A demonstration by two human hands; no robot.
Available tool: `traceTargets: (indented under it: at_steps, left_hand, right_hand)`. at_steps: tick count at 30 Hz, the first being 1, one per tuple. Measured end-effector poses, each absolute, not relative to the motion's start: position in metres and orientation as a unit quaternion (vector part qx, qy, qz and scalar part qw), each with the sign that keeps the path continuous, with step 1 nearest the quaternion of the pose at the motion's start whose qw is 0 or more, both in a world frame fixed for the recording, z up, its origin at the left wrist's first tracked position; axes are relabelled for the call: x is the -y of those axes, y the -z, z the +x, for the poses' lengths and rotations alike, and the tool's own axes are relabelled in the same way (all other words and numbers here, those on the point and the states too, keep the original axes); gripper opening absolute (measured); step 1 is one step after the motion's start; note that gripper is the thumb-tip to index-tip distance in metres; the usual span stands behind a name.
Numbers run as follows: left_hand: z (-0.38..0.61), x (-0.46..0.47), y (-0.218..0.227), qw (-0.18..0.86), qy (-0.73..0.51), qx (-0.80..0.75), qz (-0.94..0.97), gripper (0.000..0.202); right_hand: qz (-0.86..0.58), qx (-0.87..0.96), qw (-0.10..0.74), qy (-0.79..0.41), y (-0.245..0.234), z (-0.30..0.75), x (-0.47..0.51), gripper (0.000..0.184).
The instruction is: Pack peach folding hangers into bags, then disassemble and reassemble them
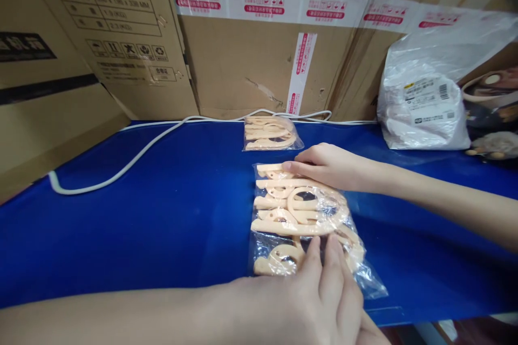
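A clear plastic bag of beige folding clothes hangers (301, 207) lies flat on the blue table. At its far edge, my right hand (324, 164) rests its thumb over the plastic, with the fingers bent down behind that edge. Across the near part of the bag lies my left hand (319, 291), its fingers stretched out and touching the plastic over the hangers. The back of the left hand and the wrist cover the bag's near edge. Farther back, a second bag of the same beige hangers (269, 133) lies apart from both hands.
Cardboard boxes (246, 59) with red-and-white tape stand along the back, and another carton (113, 11) is at the left. A white cable (149, 145) runs over the blue table (141, 226). At the right sits a white plastic parcel (424, 102) beside dark items.
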State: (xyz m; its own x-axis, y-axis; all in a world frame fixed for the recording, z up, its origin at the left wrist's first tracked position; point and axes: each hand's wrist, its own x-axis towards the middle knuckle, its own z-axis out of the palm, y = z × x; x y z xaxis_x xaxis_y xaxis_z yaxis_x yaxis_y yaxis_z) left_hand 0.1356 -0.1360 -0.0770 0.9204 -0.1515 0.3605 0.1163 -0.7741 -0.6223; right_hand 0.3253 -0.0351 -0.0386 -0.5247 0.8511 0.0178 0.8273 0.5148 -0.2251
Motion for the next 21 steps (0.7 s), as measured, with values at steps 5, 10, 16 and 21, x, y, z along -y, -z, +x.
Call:
traceTargets:
  at_steps: [5,10,16,21]
  left_hand:
    - [0.143,0.114,0.066,0.417,0.273,-0.010,-0.867,0.018]
    - [0.162,0.053,0.044,0.456,0.271,0.030,-0.847,0.022]
    - [0.168,-0.042,0.032,0.432,0.160,0.083,-0.884,0.039]
    - [0.161,-0.071,0.048,0.404,0.158,0.114,-0.894,0.035]
  right_hand:
    - [-0.466,0.879,0.102,-0.004,0.009,0.324,0.021,0.055]
    - [-0.505,0.841,0.160,0.109,-0.032,0.331,-0.029,0.063]
    - [-0.518,0.821,0.126,0.204,-0.046,0.333,-0.094,0.103]
    - [-0.531,0.811,0.143,0.201,-0.016,0.324,-0.137,0.077]
